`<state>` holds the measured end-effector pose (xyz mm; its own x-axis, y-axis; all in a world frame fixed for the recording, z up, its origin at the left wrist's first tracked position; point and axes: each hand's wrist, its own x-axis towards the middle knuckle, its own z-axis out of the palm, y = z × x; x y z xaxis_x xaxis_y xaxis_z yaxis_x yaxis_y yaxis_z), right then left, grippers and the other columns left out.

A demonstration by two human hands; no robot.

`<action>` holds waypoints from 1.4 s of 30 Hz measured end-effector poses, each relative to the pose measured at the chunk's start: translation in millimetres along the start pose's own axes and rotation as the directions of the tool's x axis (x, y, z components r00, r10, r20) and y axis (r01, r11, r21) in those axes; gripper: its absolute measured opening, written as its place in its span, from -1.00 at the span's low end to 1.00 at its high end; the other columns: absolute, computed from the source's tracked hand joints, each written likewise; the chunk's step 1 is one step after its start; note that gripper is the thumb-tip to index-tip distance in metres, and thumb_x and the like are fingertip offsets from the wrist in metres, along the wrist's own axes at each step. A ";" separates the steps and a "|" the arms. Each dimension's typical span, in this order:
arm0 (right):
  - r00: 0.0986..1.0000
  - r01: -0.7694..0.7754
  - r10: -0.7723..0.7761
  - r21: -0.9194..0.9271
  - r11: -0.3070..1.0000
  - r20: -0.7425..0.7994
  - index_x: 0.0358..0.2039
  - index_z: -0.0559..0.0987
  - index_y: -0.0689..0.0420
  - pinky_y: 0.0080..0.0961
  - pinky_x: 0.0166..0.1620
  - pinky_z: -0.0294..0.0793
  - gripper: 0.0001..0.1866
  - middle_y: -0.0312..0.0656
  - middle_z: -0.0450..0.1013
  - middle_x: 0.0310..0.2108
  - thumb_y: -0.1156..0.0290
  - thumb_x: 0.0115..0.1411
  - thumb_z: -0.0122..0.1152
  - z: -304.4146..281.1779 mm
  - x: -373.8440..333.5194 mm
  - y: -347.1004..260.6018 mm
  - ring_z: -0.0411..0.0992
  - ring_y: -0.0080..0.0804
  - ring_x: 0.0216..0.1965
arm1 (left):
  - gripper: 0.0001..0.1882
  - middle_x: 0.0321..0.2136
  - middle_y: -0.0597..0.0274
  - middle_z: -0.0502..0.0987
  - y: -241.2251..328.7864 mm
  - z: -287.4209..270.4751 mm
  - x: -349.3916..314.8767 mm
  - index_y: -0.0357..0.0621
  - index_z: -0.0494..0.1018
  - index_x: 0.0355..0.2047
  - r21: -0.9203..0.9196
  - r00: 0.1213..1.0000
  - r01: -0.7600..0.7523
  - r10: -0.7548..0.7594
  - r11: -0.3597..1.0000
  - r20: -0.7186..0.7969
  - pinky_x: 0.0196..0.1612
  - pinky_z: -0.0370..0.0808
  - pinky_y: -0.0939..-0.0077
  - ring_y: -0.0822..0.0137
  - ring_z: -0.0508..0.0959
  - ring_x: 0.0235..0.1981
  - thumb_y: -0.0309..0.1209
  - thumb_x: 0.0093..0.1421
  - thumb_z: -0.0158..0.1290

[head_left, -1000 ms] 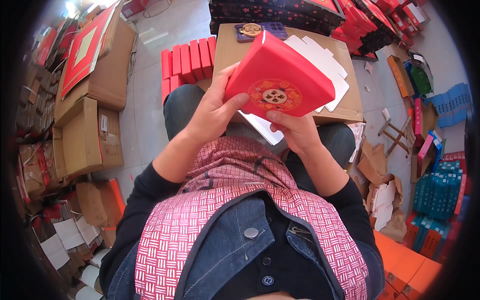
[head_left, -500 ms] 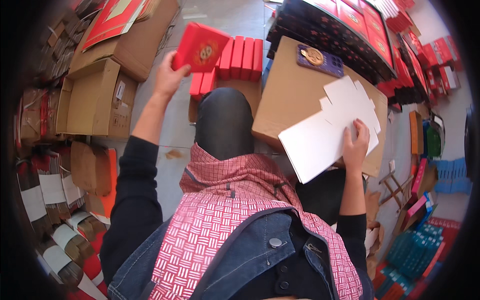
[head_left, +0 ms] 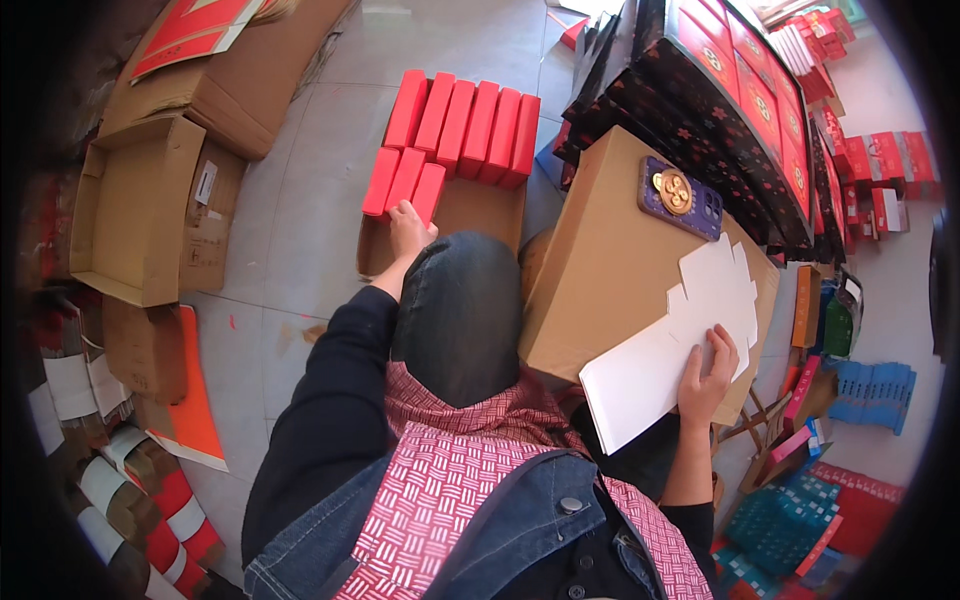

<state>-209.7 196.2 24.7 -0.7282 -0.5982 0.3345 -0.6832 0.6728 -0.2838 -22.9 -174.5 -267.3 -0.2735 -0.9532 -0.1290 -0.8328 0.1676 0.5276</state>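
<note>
My left hand (head_left: 410, 232) is closed on the near end of a slim red box (head_left: 428, 192). That box stands at the right end of a short row of red boxes (head_left: 380, 182) in a shallow brown carton (head_left: 480, 212). Behind it, a longer row of upright red boxes (head_left: 452, 128) fills the carton's far side. My right hand (head_left: 710, 380) lies with fingers apart on a stack of flat white die-cut card blanks (head_left: 640, 375). The blanks rest on a large closed cardboard box (head_left: 580, 240), hanging over its near edge toward my lap.
A phone (head_left: 655, 205) in a purple case with a gold round ornament lies on the cardboard box. Black patterned trays (head_left: 640, 105) of red boxes stand beyond it. An open brown carton (head_left: 185, 215) is at left. Teal packages (head_left: 785, 520) are piled at lower right.
My left hand has brought the red box down from the raised position into the carton's near row. My right hand stays on the white blanks. The view has shifted.
</note>
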 end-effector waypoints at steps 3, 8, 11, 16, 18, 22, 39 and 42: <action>1.000 -0.009 0.009 -0.005 1.000 0.017 -0.13 0.47 0.30 -0.26 0.15 0.24 -0.71 0.04 0.36 0.01 0.60 0.08 0.07 0.1 -4.7 -1.4 0.28 -0.04 0.07 | -0.36 -0.15 -0.11 0.31 8.1 -8.9 -8.2 -0.25 0.17 -0.17 0.061 0.998 0.068 -0.067 0.996 -0.013 -0.17 0.52 0.16 -0.09 0.48 -0.15 -0.27 -0.11 0.32; 1.000 0.000 0.000 0.003 1.000 0.005 -0.13 0.47 0.30 -0.27 0.13 0.27 -0.69 0.06 0.36 0.01 0.60 0.06 0.08 -3.5 -11.7 0.3 0.29 -0.03 0.06 | -0.28 -0.17 -0.13 0.27 -4.8 -5.8 -9.3 -0.24 0.15 -0.19 -0.107 0.994 -0.012 0.000 0.994 -0.108 -0.13 0.46 0.08 -0.13 0.43 -0.14 -0.26 -0.19 0.39; 0.999 0.026 -0.027 -0.055 0.998 -0.028 -0.13 0.47 0.29 -0.27 0.12 0.29 -0.67 0.06 0.38 -0.01 0.58 0.03 0.10 -1.6 -11.1 14.4 0.31 -0.01 0.05 | -0.21 -0.20 -0.23 0.25 -16.5 6.1 -3.3 -0.31 0.14 -0.18 -0.214 0.967 -0.196 0.153 0.957 -0.202 -0.10 0.30 0.08 -0.13 0.29 -0.17 -0.25 -0.27 0.43; 0.999 0.039 -0.035 0.138 0.990 -0.037 -0.10 0.46 0.26 -0.28 0.09 0.32 -0.62 0.05 0.36 0.00 0.48 0.03 0.23 -15.8 -9.1 5.6 0.33 0.01 0.03 | -0.35 -0.27 -0.05 0.35 -20.2 -19.0 -12.2 -0.35 0.21 -0.17 -0.374 0.976 -0.187 0.129 0.908 -0.176 -0.19 0.43 0.22 0.07 0.43 -0.24 -0.30 -0.11 0.35; 0.981 0.168 -0.185 0.223 0.960 0.057 -0.06 0.45 0.24 -0.28 0.11 0.31 -0.52 0.03 0.35 0.04 0.35 0.00 0.32 -40.1 -20.7 -15.4 0.33 0.00 0.06 | -0.40 -0.28 -0.01 0.36 -20.4 -49.7 -14.1 -0.34 0.22 -0.16 -0.485 0.988 -0.126 0.065 0.865 -0.140 -0.21 0.46 0.27 0.12 0.45 -0.26 -0.33 -0.07 0.32; 0.887 0.338 -0.400 0.266 0.903 0.231 -0.02 0.45 0.16 -0.07 0.17 0.22 -0.23 -0.02 0.32 0.08 -0.02 -0.20 0.45 -57.4 -62.9 -45.8 0.30 -0.07 0.13 | -0.58 -0.27 0.09 0.40 -14.1 -122.4 -35.9 -0.32 0.26 -0.16 -0.588 0.985 -0.077 -0.028 0.805 -0.168 -0.21 0.51 0.43 0.29 0.50 -0.30 -0.44 0.06 0.20; 0.981 0.193 -0.181 0.426 0.884 -0.070 -0.59 0.44 0.20 -0.45 -0.34 0.46 -0.83 -0.17 0.45 -0.44 0.62 -0.12 0.30 -74.6 -131.3 1.7 0.46 -0.24 -0.37 | -0.60 -0.02 0.07 0.45 185.2 -194.0 -248.0 -0.19 0.49 -0.15 -0.599 0.284 -0.752 0.956 0.274 0.080 0.04 0.40 0.40 0.14 0.43 0.03 -0.60 -0.05 0.24; 0.967 0.253 -0.239 0.489 0.834 -0.093 -0.55 0.47 0.23 -0.45 -0.28 0.47 -0.86 -0.15 0.47 -0.41 0.61 -0.07 0.30 -79.9 -136.4 9.5 0.47 -0.25 -0.33 | -0.52 0.03 0.11 0.44 204.5 -195.6 -258.8 -0.15 0.49 -0.11 -0.604 0.116 -0.778 0.985 0.172 0.131 0.09 0.37 0.31 0.09 0.38 0.09 -0.56 -0.12 0.29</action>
<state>-112.5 319.0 48.2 -0.5353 -0.6987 0.4746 -0.7817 0.1969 -0.5917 -28.3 57.2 38.3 -0.9148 0.0871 0.3943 0.3599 0.6187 0.6983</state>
